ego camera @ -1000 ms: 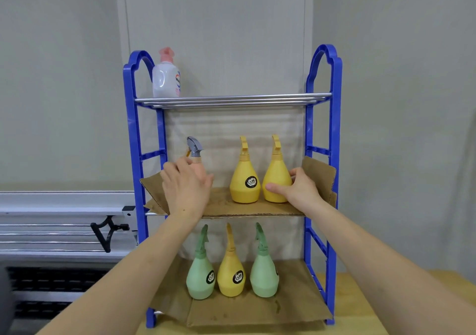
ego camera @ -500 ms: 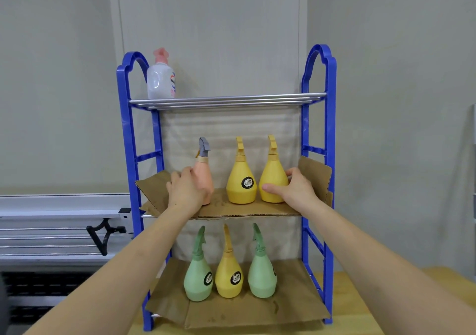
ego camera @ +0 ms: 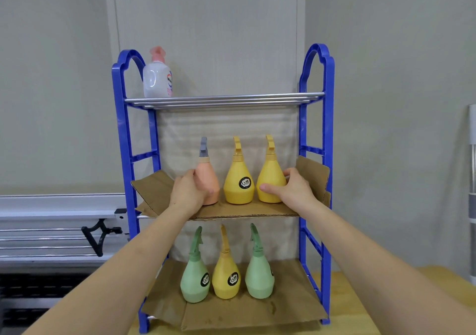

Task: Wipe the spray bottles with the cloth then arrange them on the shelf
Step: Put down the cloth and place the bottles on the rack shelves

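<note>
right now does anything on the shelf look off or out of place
The cardboard liner on the middle tier is bent up at both ends rather than lying flat. Every spray bottle stands upright, and nothing looks spilled.

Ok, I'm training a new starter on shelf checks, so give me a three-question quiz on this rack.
1. True or false: the left hand grips the orange bottle.
2. How many spray bottles stand on the bottom shelf?
3. The right hand holds: A) a green bottle, B) the right yellow bottle, C) the white bottle.

Key: 1 true; 2 three; 3 B.
</note>
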`<action>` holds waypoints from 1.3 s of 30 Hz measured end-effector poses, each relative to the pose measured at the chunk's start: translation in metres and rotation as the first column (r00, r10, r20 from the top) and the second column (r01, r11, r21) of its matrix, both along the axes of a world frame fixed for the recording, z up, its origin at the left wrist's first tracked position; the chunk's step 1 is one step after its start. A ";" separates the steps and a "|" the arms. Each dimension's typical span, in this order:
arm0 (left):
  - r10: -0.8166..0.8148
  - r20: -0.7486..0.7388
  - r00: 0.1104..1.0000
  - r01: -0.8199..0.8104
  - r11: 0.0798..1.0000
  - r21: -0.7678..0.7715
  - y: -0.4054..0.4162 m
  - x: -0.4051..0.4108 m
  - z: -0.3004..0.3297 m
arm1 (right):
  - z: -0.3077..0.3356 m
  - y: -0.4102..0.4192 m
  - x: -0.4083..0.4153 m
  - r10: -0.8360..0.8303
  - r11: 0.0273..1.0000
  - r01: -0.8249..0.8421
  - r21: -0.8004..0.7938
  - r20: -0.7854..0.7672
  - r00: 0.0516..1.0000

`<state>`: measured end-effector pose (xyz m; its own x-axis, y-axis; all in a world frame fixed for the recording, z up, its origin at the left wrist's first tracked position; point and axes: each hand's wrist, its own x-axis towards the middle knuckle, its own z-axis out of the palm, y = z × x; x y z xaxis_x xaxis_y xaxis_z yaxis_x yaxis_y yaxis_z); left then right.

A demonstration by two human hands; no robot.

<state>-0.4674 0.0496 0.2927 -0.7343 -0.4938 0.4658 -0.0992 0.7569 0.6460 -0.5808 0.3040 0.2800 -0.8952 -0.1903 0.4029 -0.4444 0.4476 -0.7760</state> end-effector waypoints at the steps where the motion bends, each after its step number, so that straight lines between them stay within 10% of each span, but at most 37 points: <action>1: -0.005 0.000 1.000 0.005 1.000 -0.010 0.001 -0.001 -0.001 | 0.000 0.000 0.000 0.001 1.000 -0.001 0.001 0.002 1.000; 39: -0.057 0.014 0.998 0.058 0.998 -0.022 0.006 0.000 -0.008 | 0.000 0.001 -0.002 0.004 1.000 -0.004 -0.004 0.004 1.000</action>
<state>-0.4674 0.0561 0.2844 -0.7675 -0.4398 0.4664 -0.0635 0.7761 0.6274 -0.5828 0.3047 0.2798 -0.8961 -0.1919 0.4003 -0.4430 0.4428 -0.7795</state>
